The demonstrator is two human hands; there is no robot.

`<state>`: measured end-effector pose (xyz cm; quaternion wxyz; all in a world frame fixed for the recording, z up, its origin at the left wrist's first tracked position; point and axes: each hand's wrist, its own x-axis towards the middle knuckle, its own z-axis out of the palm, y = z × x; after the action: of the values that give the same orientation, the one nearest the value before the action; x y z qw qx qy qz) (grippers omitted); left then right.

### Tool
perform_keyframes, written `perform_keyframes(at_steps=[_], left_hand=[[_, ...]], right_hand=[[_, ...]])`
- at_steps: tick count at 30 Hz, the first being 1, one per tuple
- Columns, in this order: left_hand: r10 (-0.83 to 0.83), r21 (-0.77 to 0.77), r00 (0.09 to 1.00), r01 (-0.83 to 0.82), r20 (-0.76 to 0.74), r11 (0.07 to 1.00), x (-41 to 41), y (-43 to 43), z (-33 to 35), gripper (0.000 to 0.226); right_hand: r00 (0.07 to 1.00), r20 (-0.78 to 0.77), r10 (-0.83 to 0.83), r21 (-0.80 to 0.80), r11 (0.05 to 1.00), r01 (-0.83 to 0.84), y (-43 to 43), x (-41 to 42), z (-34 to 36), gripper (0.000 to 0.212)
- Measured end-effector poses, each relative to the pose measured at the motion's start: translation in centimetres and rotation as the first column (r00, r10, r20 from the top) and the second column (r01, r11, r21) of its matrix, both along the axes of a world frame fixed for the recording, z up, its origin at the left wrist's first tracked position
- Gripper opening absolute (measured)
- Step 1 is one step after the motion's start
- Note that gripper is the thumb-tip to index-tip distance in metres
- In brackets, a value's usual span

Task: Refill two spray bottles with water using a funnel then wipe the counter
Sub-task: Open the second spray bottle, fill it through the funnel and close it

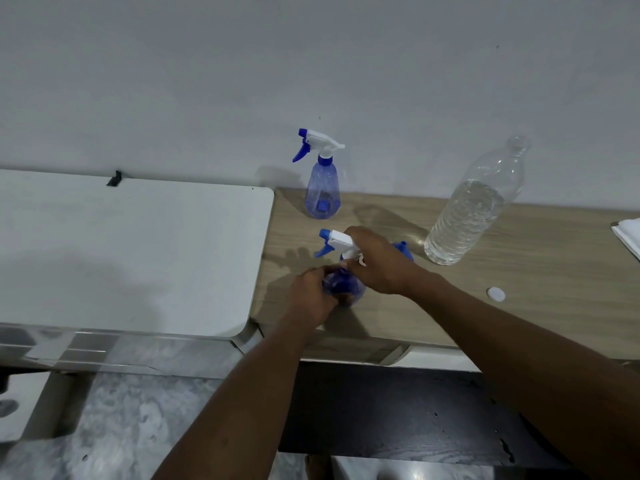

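Two blue spray bottles stand on a wooden counter (519,258). The near spray bottle (343,284) is held at its body by my left hand (311,292). My right hand (377,261) grips its white and blue trigger head (334,240) at the neck. The far spray bottle (322,181) stands by the wall with its head on. A blue funnel (403,249) peeks out behind my right hand. A large clear water bottle (474,206), uncapped and partly full, stands to the right. Its white cap (496,294) lies on the counter.
A white cloth (628,235) lies at the counter's right edge. A white-topped appliance (131,251) adjoins the counter on the left. A grey wall rises close behind the bottles. Below the counter's front edge are a dark shelf and marbled floor.
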<state>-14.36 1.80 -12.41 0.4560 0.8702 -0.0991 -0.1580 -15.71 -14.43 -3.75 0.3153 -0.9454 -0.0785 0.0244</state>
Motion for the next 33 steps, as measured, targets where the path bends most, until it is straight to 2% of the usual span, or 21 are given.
perform_keyframes(at_steps=[3,6,8,11,14,16,20,22,27,30,33], left_hand=[[0.01,-0.004,1.0,-0.01,-0.001,1.0,0.1,0.1,-0.1,0.074],[-0.018,-0.013,0.999,0.018,0.032,1.0,0.1,0.2,-0.3,0.073],[-0.018,-0.029,0.999,0.018,0.032,0.999,0.1,0.2,-0.4,0.073],[-0.012,-0.072,1.0,0.014,0.026,0.997,0.0,0.3,-0.8,0.073],[-0.013,-0.099,1.0,0.016,0.028,0.995,0.0,0.3,-1.2,0.068],[-0.02,-0.108,1.0,0.022,0.021,0.994,0.1,0.3,-1.4,0.066],[-0.038,-0.082,0.997,0.044,0.066,0.996,0.2,0.4,-1.4,0.072],[-0.039,-0.074,0.995,0.046,0.091,0.996,0.1,0.4,-1.3,0.07],[-0.041,-0.069,0.995,0.047,0.095,0.997,-0.1,0.4,-1.0,0.068],[-0.039,-0.07,0.996,0.045,0.085,0.996,-0.1,0.5,-1.3,0.074],[-0.043,-0.055,0.994,0.049,0.097,0.997,-0.4,0.7,-1.5,0.073]], right_hand=[[0.999,-0.038,-0.021,0.077,0.997,0.023,-1.0,0.8,3.2,0.027],[0.96,-0.278,0.026,0.293,0.954,0.059,-2.9,1.7,7.4,0.026],[0.933,-0.359,0.03,0.346,0.933,0.103,-4.0,2.0,9.4,0.03],[0.938,-0.336,-0.085,0.392,0.893,0.222,-4.5,2.4,10.6,0.06],[0.942,-0.288,-0.17,0.557,0.771,0.309,-4.9,2.6,10.9,0.055],[0.953,-0.27,-0.137,0.602,0.749,0.278,-5.2,2.5,11.5,0.049],[0.992,-0.117,-0.041,0.54,0.836,0.098,-5.8,2.4,13.5,0.057],[0.997,-0.064,-0.053,0.47,0.879,0.077,-5.8,2.6,13.9,0.054],[0.99,-0.134,-0.043,0.227,0.971,0.072,-4.9,2.9,8.8,0.027],[0.99,-0.131,-0.062,-0.037,0.998,0.057,-4.9,3.0,3.9,0.03],[0.987,-0.146,-0.065,-0.137,0.99,0.045,-5.1,3.2,0.1,0.032]])
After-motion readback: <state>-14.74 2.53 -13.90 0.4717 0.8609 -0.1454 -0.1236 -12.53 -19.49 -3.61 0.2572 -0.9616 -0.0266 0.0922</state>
